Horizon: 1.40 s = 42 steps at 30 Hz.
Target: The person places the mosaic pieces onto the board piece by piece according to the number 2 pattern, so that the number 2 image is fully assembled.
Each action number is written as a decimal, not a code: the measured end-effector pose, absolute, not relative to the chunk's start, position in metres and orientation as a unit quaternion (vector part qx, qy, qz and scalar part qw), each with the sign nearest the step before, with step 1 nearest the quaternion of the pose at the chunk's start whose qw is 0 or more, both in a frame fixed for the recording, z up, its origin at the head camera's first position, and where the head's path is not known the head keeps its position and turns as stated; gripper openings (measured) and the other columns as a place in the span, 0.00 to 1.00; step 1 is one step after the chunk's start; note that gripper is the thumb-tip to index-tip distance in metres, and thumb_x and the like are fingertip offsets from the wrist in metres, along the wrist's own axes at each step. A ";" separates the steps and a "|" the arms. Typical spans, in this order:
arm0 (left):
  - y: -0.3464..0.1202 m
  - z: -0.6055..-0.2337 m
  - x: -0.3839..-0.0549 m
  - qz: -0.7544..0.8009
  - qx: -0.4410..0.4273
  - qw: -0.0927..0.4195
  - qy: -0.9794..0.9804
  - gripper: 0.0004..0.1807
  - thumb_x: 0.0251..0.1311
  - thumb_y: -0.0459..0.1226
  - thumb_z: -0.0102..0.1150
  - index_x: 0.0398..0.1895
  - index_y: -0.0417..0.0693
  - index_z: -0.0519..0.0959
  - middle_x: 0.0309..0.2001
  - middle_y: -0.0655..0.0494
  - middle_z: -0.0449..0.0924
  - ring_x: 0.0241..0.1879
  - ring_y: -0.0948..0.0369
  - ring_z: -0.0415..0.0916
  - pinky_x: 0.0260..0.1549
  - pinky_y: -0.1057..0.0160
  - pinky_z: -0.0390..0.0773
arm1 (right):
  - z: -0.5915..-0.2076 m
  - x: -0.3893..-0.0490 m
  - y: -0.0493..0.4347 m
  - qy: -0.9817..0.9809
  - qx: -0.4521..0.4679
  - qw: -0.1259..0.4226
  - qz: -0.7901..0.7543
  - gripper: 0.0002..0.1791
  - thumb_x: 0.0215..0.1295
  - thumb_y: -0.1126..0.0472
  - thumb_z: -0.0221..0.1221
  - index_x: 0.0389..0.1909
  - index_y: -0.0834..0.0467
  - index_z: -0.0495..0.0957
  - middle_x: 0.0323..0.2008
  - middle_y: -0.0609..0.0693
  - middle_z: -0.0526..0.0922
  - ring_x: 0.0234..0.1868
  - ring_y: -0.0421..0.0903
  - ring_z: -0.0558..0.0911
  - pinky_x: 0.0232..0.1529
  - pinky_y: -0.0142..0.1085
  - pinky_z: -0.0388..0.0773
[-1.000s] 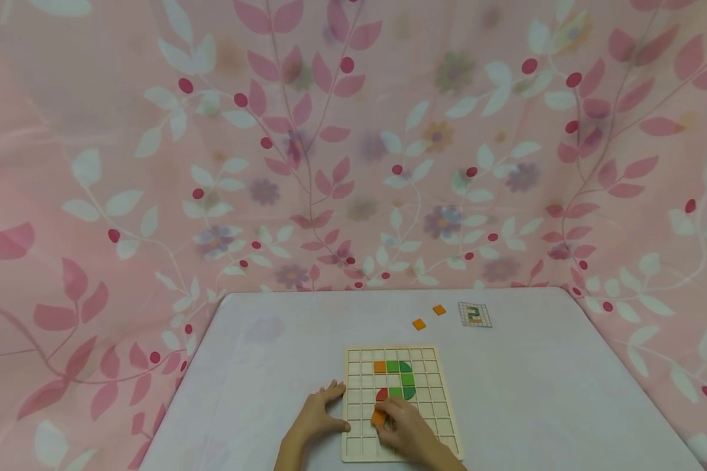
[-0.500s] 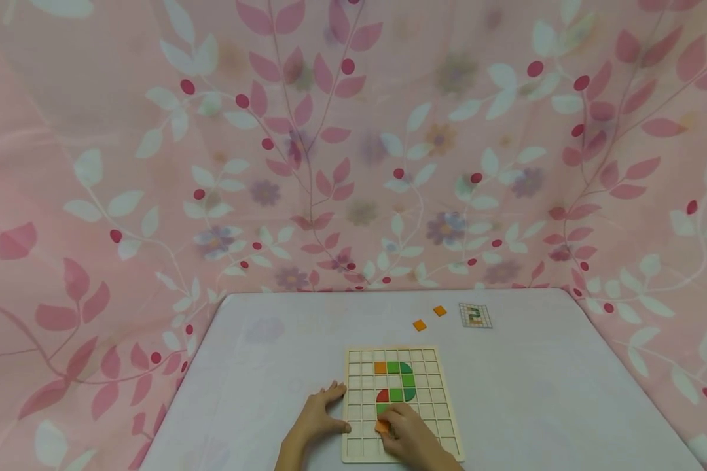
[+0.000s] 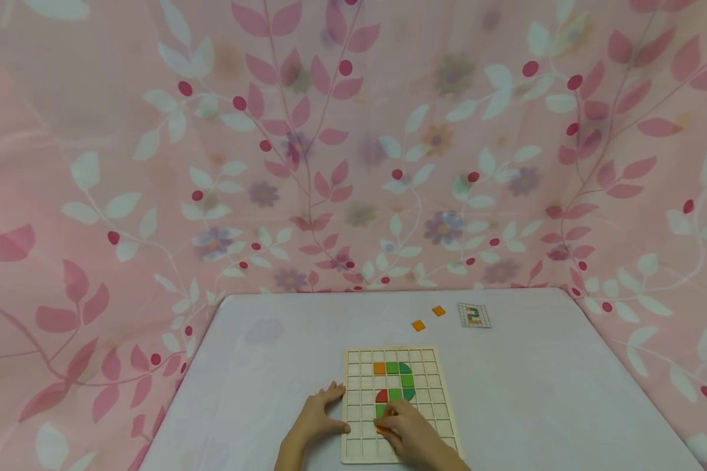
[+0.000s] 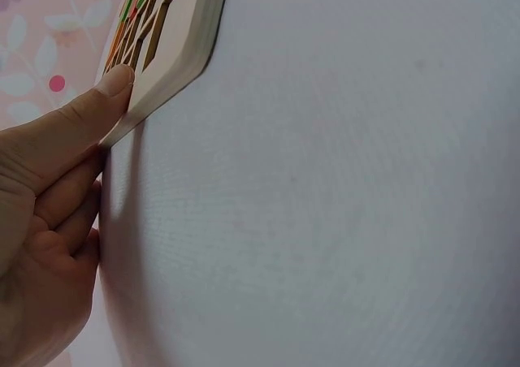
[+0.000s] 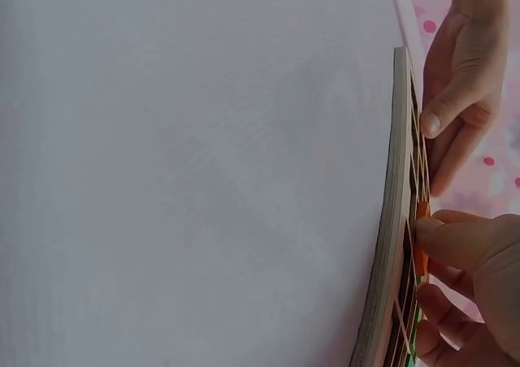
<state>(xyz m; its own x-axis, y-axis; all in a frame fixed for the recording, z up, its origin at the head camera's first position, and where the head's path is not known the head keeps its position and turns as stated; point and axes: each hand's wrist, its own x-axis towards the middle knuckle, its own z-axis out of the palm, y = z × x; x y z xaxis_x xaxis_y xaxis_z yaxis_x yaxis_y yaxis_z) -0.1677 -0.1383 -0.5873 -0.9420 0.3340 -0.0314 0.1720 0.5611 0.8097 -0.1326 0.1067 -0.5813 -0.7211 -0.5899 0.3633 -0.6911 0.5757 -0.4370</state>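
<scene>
A pale wooden grid board (image 3: 433, 407) lies on the table, its cells partly filled with a curved row of orange, green and red tiles. My left hand (image 3: 317, 417) is at the board's left edge, thumb and fingers spread apart, the thumb resting on the rim in the left wrist view. Over the lower middle cells, my right hand (image 3: 411, 433) holds an orange square tile (image 5: 422, 261) between thumb and fingers, low against the board. Just above that tile is a green square (image 3: 380, 410), below a red quarter-round tile (image 3: 381, 396). The right fingers cover part of the grid.
Two loose orange tiles, a nearer one (image 3: 418, 325) and a farther one (image 3: 438, 311), lie beyond the board. A small pattern card (image 3: 474, 315) showing a 2-like shape lies to their right. Pink floral cloth (image 3: 359, 212) hangs behind the white table (image 3: 536, 366).
The right hand's orange tile has come down from over the green square to the cell area below it, uncovering that green square. The left hand stays at the board's edge.
</scene>
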 end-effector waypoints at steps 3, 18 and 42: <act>-0.138 -0.588 -0.168 0.445 0.148 0.090 0.879 0.44 0.31 0.37 0.78 0.58 0.33 0.72 0.62 0.32 0.64 0.60 0.24 0.53 0.59 0.30 0.52 | -0.579 -0.132 0.107 -0.881 0.370 0.068 0.285 0.09 0.60 0.63 0.61 0.40 0.57 0.85 0.35 0.41 0.75 0.35 0.34 0.69 0.33 0.25 0.72; -0.138 -0.588 -0.168 0.441 0.146 0.085 0.882 0.44 0.31 0.38 0.78 0.58 0.34 0.72 0.62 0.32 0.64 0.59 0.23 0.53 0.58 0.27 0.47 | -0.587 -0.131 0.106 -0.916 0.320 0.090 0.224 0.13 0.61 0.54 0.60 0.46 0.49 0.84 0.43 0.44 0.75 0.40 0.41 0.66 0.39 0.36 0.68; -0.138 -0.590 -0.169 0.435 0.146 0.079 0.885 0.44 0.30 0.37 0.78 0.58 0.34 0.72 0.61 0.32 0.65 0.59 0.22 0.53 0.57 0.27 0.48 | -0.593 -0.132 0.115 -0.912 0.332 0.094 0.221 0.13 0.63 0.51 0.57 0.47 0.42 0.83 0.58 0.47 0.76 0.54 0.53 0.68 0.45 0.51 0.66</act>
